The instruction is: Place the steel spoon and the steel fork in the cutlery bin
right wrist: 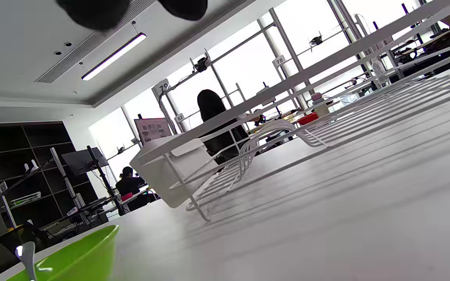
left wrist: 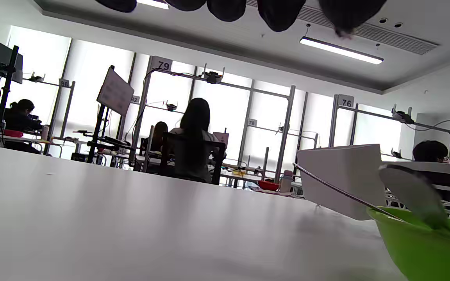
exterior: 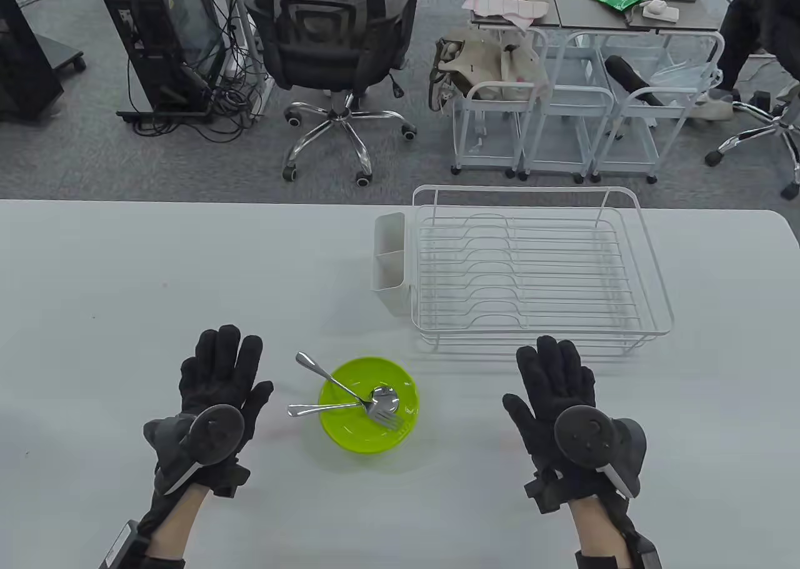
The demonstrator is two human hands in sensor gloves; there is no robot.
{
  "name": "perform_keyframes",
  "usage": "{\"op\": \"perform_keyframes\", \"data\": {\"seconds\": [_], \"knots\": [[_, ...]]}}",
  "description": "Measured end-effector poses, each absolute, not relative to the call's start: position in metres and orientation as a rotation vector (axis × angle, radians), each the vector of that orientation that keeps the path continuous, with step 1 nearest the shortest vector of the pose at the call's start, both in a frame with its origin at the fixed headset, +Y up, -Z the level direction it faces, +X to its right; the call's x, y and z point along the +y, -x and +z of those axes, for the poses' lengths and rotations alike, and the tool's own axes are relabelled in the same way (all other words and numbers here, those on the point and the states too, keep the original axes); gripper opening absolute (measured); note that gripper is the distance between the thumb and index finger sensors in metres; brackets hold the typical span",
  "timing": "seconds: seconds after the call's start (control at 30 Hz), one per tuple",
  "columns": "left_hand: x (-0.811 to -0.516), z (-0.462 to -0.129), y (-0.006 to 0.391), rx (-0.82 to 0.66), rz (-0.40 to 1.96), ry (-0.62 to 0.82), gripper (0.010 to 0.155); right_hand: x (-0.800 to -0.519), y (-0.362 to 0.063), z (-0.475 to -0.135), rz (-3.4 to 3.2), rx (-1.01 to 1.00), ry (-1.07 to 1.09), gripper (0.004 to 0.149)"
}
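A steel spoon point(exterior: 384, 396) and a steel fork point(exterior: 331, 379) lie crossed in a green bowl point(exterior: 350, 438) at the table's front middle, handles sticking out to the left. The white cutlery bin point(exterior: 390, 269) hangs on the left end of a white wire dish rack point(exterior: 650, 294), beyond the bowl. My left hand point(exterior: 222, 369) rests flat and open on the table left of the bowl. My right hand point(exterior: 556, 375) rests flat and open right of it, in front of the rack. Both hold nothing. The left wrist view shows the bowl point(left wrist: 424, 246) and bin point(left wrist: 342, 179).
The table point(exterior: 156, 281) is pale grey. The right wrist view shows the rack point(right wrist: 326, 128), the bin point(right wrist: 170, 175) and the bowl's rim point(right wrist: 76, 253). Beyond the table's far edge stand an office chair point(exterior: 337, 37) and white carts point(exterior: 550, 125).
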State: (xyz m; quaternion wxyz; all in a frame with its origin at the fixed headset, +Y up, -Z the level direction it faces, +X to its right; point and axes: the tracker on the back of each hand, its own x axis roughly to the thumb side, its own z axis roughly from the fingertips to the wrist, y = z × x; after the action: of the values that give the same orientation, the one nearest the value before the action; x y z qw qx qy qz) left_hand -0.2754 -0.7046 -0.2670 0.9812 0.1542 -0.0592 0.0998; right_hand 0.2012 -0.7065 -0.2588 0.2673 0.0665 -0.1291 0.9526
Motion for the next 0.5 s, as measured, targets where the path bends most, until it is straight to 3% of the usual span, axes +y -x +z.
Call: {"op": "perform_keyframes", "data": {"seconds": [0.5], "knots": [[-0.7074, -0.2709, 0.2775, -0.121, 0.175, -0.284, 0.066, -0.7102, -0.202, -0.2611, 2.562, -0.302, -0.172, 0.071]]}}
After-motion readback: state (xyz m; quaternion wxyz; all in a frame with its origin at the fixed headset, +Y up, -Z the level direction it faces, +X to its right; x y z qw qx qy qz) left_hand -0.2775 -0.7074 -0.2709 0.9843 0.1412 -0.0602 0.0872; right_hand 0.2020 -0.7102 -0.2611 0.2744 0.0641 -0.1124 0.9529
